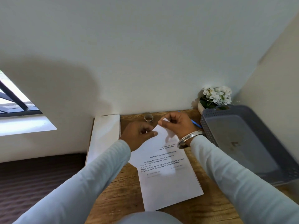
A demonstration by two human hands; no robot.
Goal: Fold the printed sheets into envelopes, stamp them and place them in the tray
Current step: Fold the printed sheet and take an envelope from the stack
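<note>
A printed sheet (166, 178) lies on the wooden desk (123, 191), its far part folded up and over. My left hand (139, 135) pinches the fold's left edge between thumb and fingers. My right hand (176, 123) pinches the raised far corner of the sheet; a metal bangle sits on that wrist. A stack of white sheets (105, 135) lies at the desk's left edge. The grey perforated tray (210, 125) stands at the right. A small round stamp or tape roll (148, 118) sits by the wall.
A blue pen (196, 124) lies between my right hand and the tray. A pot of white flowers (215, 96) stands in the far right corner behind the tray. The wall runs along the desk's far edge; dark floor lies to the left.
</note>
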